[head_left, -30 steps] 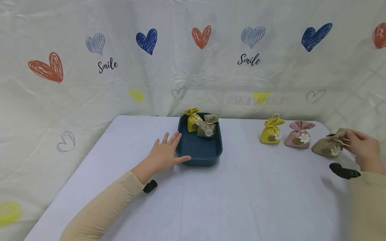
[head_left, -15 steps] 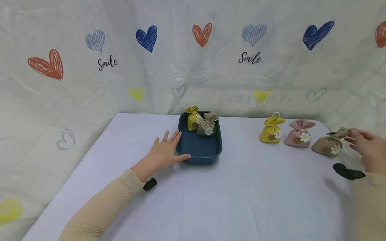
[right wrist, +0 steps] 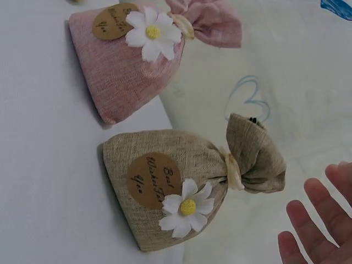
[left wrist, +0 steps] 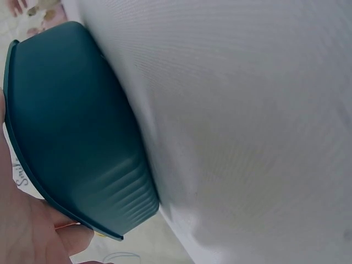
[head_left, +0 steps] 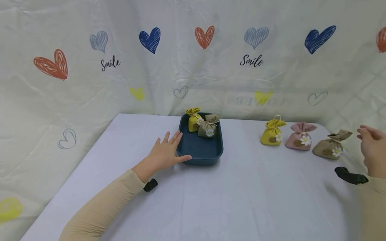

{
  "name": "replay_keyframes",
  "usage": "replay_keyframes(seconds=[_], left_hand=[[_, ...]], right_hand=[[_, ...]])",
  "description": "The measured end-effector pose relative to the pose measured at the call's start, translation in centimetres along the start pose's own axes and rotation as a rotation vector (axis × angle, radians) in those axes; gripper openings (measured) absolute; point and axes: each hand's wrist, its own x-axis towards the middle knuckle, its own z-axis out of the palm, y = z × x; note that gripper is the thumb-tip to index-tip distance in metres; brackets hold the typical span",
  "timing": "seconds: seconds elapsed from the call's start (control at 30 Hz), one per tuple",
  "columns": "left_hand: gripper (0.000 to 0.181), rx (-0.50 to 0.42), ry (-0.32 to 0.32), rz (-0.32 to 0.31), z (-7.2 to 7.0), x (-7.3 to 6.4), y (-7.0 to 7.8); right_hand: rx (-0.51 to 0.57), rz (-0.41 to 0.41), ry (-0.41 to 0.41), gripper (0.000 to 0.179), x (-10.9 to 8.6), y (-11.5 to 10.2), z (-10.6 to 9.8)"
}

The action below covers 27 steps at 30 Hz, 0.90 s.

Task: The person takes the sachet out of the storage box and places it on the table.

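head view, items by hand. left hand (head_left: 161, 155): released, fingers spread and straight, thumb apart, laid against the near-left rim of one dark teal tray (head_left: 200, 147). tray stands just right of that hand, on a white-covered table (head_left: 256, 201). tray contents, beyond the left fingertips: one yellow pouch (head_left: 194, 124) and one beige pouch (head_left: 206, 130), side by side and touching, each with a white flower.

right hand (head_left: 375, 149): released, holding nothing, fingertips just apart from the neck of one brown pouch (head_left: 327, 149). brown pouch: to that hand's left, on the table, neck tilted toward the fingers; in the right wrist view, round paper label (right wrist: 155, 180) with handwriting, white flower with yellow centre (right wrist: 188, 207). farther left of the right hand, in order: one pink pouch (head_left: 298, 138), then one yellow drawstring pouch (head_left: 270, 134), both upright.

beyond both hands: pale backdrop (head_left: 169, 73), printed with hearts and "smile".
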Motion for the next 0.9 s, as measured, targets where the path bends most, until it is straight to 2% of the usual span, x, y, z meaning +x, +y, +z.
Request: replay_keyframes(seconds=[0.1, 0.2, 0.33, 0.53, 0.73, 0.9], left_hand=[[0.109, 0.001, -0.001, 0.002, 0.0, 0.0, 0.0], [0.109, 0.002, 0.000, 0.000, 0.0, 0.0, 0.0], [0.109, 0.007, 0.004, -0.004, 0.0, 0.1, 0.0], [0.109, 0.000, 0.003, -0.006, 0.0, 0.1, 0.1], [0.109, -0.003, 0.000, -0.005, 0.1, 0.1, 0.1], [0.109, -0.003, -0.001, -0.006, 0.1, 0.1, 0.1]], right_hand=[[0.074, -0.040, 0.000, 0.028, -0.9, -0.6, 0.1], [0.107, -0.088, -0.027, 0.028, -1.7, -1.3, 0.3], [0.123, -0.132, -0.064, 0.026, -2.3, -2.1, 0.8], [0.247, -0.246, -0.128, 0.018, -2.9, -2.4, 1.7], [0.164, -0.325, -0.173, 0.028, -4.2, -2.2, 2.6], [0.141, -0.434, -0.262, 0.029, -5.3, -2.6, 3.4]])
